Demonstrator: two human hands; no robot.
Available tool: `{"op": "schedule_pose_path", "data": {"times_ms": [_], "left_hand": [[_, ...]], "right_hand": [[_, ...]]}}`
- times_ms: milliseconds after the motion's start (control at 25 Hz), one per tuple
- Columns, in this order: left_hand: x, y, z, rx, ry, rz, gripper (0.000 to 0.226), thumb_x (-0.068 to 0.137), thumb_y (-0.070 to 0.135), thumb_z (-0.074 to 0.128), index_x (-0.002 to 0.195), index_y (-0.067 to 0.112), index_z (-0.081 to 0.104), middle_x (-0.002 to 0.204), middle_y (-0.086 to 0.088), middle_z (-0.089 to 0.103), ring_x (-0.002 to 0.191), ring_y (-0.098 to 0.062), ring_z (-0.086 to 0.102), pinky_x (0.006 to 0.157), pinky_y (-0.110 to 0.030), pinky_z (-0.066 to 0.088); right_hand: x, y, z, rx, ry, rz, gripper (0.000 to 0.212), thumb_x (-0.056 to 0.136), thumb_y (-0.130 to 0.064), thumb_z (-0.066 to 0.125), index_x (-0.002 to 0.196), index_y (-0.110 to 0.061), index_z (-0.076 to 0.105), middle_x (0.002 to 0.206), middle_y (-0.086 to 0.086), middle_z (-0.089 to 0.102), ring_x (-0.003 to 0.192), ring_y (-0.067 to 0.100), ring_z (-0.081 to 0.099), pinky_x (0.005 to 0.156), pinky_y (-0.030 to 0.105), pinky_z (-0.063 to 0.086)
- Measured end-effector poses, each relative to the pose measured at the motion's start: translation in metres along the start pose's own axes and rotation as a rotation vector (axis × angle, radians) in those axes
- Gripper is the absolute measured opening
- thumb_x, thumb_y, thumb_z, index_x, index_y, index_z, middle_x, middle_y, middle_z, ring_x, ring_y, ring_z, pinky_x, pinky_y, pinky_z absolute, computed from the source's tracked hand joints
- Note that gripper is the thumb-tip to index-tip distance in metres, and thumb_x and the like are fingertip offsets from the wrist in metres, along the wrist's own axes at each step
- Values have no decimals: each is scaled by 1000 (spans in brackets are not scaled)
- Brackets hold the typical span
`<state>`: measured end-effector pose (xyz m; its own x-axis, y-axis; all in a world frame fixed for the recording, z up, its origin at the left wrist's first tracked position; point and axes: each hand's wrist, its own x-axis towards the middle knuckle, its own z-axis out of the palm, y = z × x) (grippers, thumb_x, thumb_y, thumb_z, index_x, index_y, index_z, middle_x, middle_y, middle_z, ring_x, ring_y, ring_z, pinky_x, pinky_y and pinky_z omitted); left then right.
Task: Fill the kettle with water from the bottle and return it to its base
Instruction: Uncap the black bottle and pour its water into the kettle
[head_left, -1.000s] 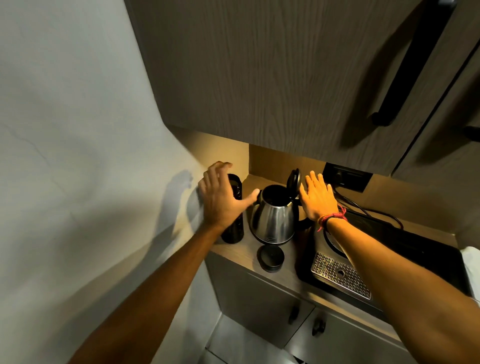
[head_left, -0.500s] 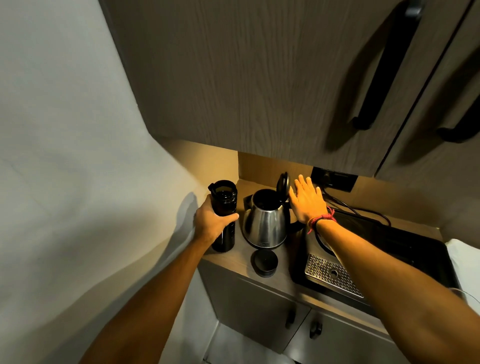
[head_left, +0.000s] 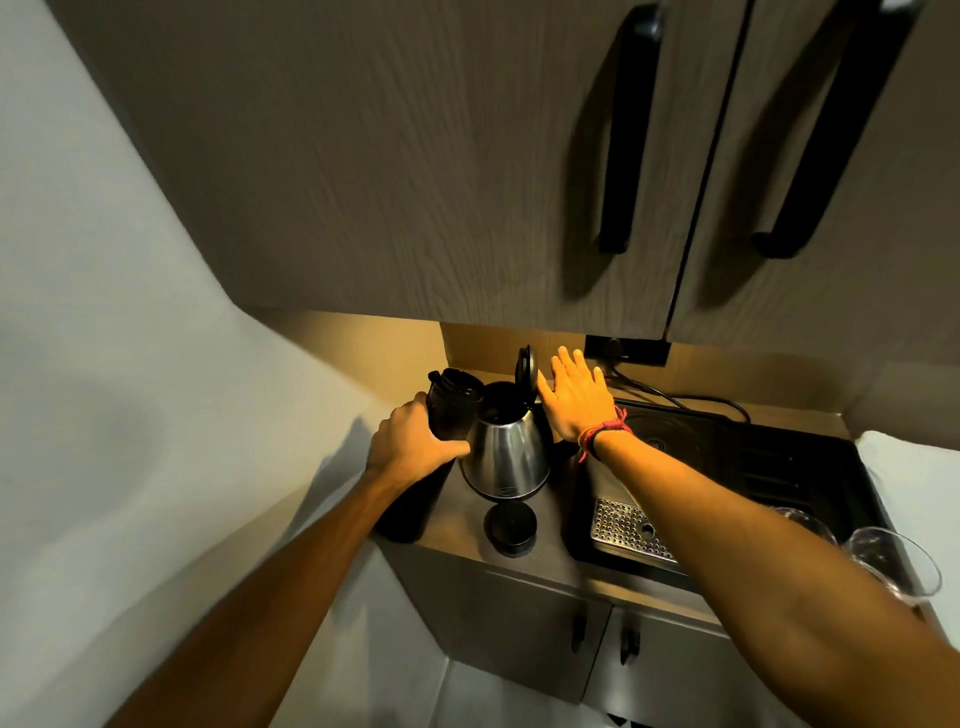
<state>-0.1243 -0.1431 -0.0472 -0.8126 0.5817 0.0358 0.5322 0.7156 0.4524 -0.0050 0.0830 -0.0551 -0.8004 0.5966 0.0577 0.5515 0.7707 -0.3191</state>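
A steel kettle (head_left: 506, 457) stands on the counter with its black lid (head_left: 525, 371) swung up. My left hand (head_left: 413, 441) is wrapped around a tall black bottle (head_left: 454, 402) just left of the kettle. The bottle leans with its open mouth toward the kettle's opening and touches the kettle's side. My right hand (head_left: 576, 400) is flat, fingers spread, resting against the back of the raised lid. A small black round disc (head_left: 510, 525) lies on the counter in front of the kettle. No water is visible.
A black appliance tray (head_left: 769, 462) with a perforated metal grate (head_left: 626, 530) fills the counter to the right, with glasses (head_left: 893, 564) at its front. A wall socket (head_left: 626, 351) and cable sit behind. Upper cabinets (head_left: 415, 156) hang low overhead; a wall closes the left.
My left hand went from hovering open over the bottle to gripping it, and the bottle now leans toward the kettle. My right hand has stayed at the lid.
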Motion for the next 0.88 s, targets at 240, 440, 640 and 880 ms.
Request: {"op": "schedule_pose_path", "data": {"times_ms": [240,440,640,880], "left_hand": [[7,17,-4,307,-34,31,84,54,67,72,119,17,51,113,-9,65,98,-31,64,71,-35,48],[12,18,-6,426,-56,27,89,57,67,74,126,16,49,122,-11,62,107,-33,63,80,-39,52],[16,20,-8,501,-85,20,84,58,64,76,122,17,49,120,-9,63,105,-32,63,80,-40,53],[17,24,-12,527,-109,38,80,59,62,77,120,18,49,116,-8,63,102,-31,64,82,-41,55]], "right_hand": [[0,3,2,45,17,13,81,90,-60,7,150,-9,26,162,9,14,151,27,8,121,52,13],[1,4,3,54,5,25,80,92,-60,9,152,-9,22,163,8,10,151,27,5,122,51,10],[2,5,4,58,5,17,82,91,-62,8,152,-9,21,163,9,9,151,27,4,122,50,9],[3,7,3,68,3,8,81,92,-62,10,152,-9,21,163,9,9,151,27,4,122,50,9]]}}
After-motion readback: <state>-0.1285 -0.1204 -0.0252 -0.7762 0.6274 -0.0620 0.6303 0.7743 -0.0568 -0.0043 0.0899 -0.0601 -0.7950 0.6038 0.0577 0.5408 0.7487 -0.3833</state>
